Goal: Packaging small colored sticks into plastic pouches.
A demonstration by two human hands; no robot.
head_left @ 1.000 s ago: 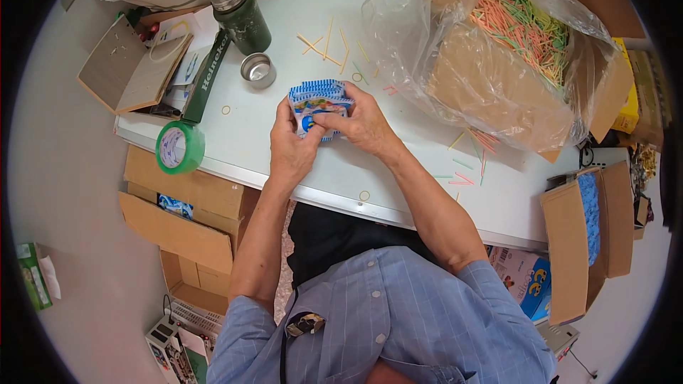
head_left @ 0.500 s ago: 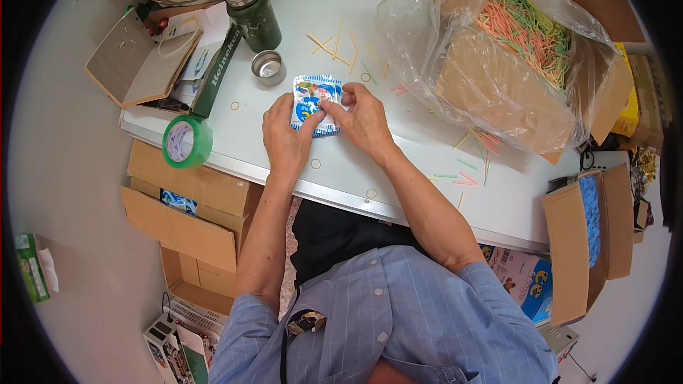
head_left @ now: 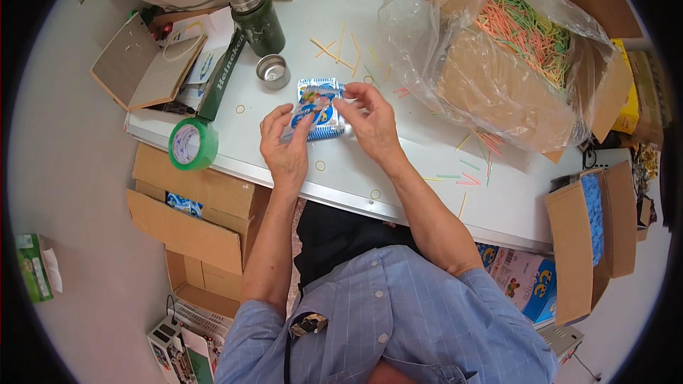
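Note:
A small blue-and-white printed packet (head_left: 313, 104) is held at a tilt between my two hands, over at least one more like packet (head_left: 327, 130) on the white table (head_left: 420, 206). My left hand (head_left: 286, 151) pinches its left side between thumb and fingers. At its upper right corner, my right hand (head_left: 372, 126) closes thumb and fingers on the packet's edge. How many packets lie beneath cannot be told. Just beyond them stands a small steel cup (head_left: 273, 71), with a dark green flask (head_left: 257, 20) behind it.
A large clear plastic bag (head_left: 491, 92) of coloured sticks (head_left: 523, 35) fills the far right. Loose sticks (head_left: 466, 180) and rubber bands (head_left: 320, 166) are scattered about. Green tape (head_left: 193, 144) sits at the left edge, above an open carton (head_left: 185, 235). Another carton (head_left: 594, 242) stands at right.
The top packet has tilted and shifted, showing another packet behind and beneath it. My hands have moved slightly apart, their fingers now at its edges.

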